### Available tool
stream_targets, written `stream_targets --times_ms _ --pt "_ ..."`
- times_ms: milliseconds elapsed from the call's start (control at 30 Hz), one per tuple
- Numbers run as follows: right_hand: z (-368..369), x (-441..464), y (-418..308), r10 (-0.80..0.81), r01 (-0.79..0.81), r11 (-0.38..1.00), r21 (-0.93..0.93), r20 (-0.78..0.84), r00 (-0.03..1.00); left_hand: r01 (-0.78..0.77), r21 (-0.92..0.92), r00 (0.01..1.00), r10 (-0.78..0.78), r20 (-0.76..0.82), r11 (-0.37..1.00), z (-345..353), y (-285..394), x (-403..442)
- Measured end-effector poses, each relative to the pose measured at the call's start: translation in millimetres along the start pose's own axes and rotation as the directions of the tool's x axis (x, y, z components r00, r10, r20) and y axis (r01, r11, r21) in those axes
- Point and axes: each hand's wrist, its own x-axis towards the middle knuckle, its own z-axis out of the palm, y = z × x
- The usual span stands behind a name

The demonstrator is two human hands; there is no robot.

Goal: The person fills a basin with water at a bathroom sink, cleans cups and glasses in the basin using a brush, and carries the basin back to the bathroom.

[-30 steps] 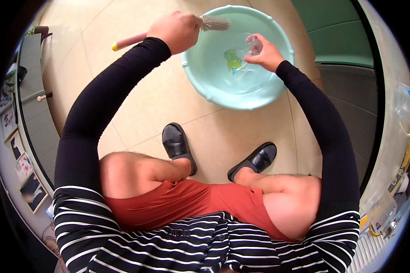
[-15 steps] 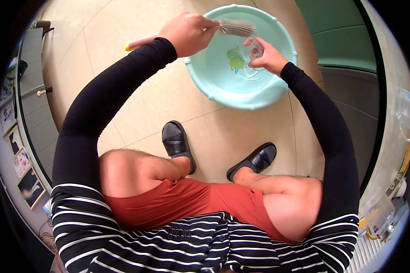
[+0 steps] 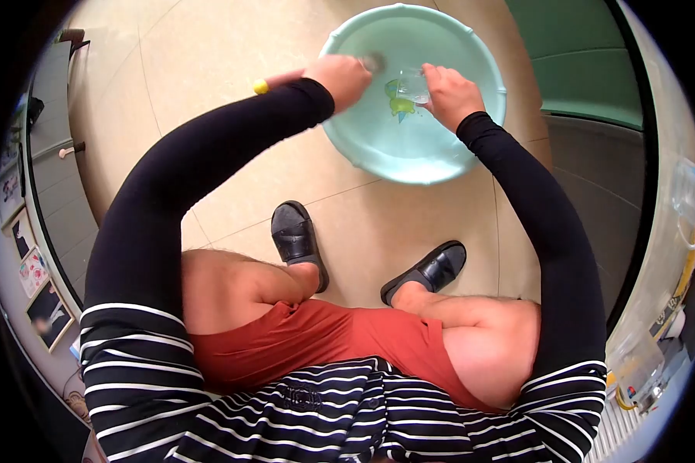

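A bottle brush [image 3: 286,79] with a yellow-tipped handle is gripped in my left hand [image 3: 345,80]; its bristle head is blurred at the left part of the basin's inside. Over the basin's middle, my right hand [image 3: 453,97] holds a small clear glass [image 3: 413,85] tilted on its side, open end toward the left. Brush head and glass are apart. Below both hands is a round light-green basin [image 3: 409,158] with a green and yellow cartoon print [image 3: 400,100] on its bottom. Whether water lies in it is hard to tell.
The basin stands on a beige tiled floor [image 3: 232,154], beyond my black slippers [image 3: 293,231]. Grey drawers [image 3: 58,170] line the left side. A dark green and grey cabinet [image 3: 594,154] stands at the right, with a clear container [image 3: 637,363] at the lower right.
My left hand has moved right and down with the brush, whose bristles now point lower. The glass has turned so its open end faces left, and my right hand has shifted slightly left.
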Motion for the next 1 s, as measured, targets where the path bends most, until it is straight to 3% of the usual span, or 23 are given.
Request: stream_targets --times_ms 67,167,200,267,367,467,500,600,667,700,733,833,1000 --pt "1.1 0.9 0.3 0.014 -0.012 1.000 -0.028 0.078 0.997 0.103 -0.229 0.993 -0.086 0.082 0.968 -5.6 10.1 -3.6" --pt "-4.3 2.4 2.7 0.063 -0.056 0.998 -0.039 0.213 0.975 0.233 -0.409 0.967 -0.255 0.000 0.882 -15.9 -4.9 -3.1" --pt "-7.7 3.1 4.3 0.082 -0.078 0.997 -0.029 0.240 0.967 0.188 -0.473 0.951 -0.280 -0.132 0.861 -28.9 -8.6 -7.5" --pt "-7.0 3.6 4.7 0.089 -0.093 0.996 0.005 0.252 0.964 0.149 -0.388 0.969 -0.212 -0.127 0.910 -42.9 2.1 -18.3" --pt "-4.5 5.6 3.8 0.094 -0.108 0.993 0.053 0.217 0.972 0.121 -0.344 0.972 -0.181 -0.149 0.931 -6.8 -0.7 -20.2" --pt "-3.9 7.8 2.8 0.146 -0.165 0.983 0.078 0.202 0.968 0.142 -0.334 0.965 -0.206 -0.165 0.932 -18.3 -3.4 -23.6" --pt "-1.8 7.8 4.3 0.160 -0.180 0.980 0.082 0.200 0.966 0.112 -0.292 0.956 -0.183 -0.228 0.950 -20.0 2.6 -25.8" --pt "8.8 7.9 0.3 0.187 -0.215 0.970 0.113 0.214 0.959 0.087 -0.263 0.984 -0.124 -0.129 0.961 -20.4 2.5 -25.4" --pt "8.7 2.9 7.0 0.243 -0.271 0.954 0.131 0.195 0.950 0.177 -0.290 0.979 -0.199 -0.046 0.940 -10.7 -15.6 -19.8" --pt "5.5 3.1 5.2 0.275 -0.302 0.940 0.158 0.172 0.946 0.148 -0.322 0.966 -0.206 -0.156 0.935 -13.1 -21.7 -19.9" --pt "-3.8 2.4 6.0 0.250 -0.279 0.930 0.239 0.144 0.957 0.112 -0.352 0.941 -0.213 -0.262 0.929 -19.5 -24.3 -22.8" --pt "-9.7 1.2 5.4 0.246 -0.207 0.800 0.563 0.007 0.969 0.124 -0.394 0.918 -0.256 -0.303 0.911 -39.5 -28.1 -25.5" --pt "-24.0 15.8 -4.9 0.332 -0.182 0.599 0.780 -0.035 0.943 0.201 -0.396 0.913 -0.318 -0.256 0.896 -40.7 -39.2 -20.8"
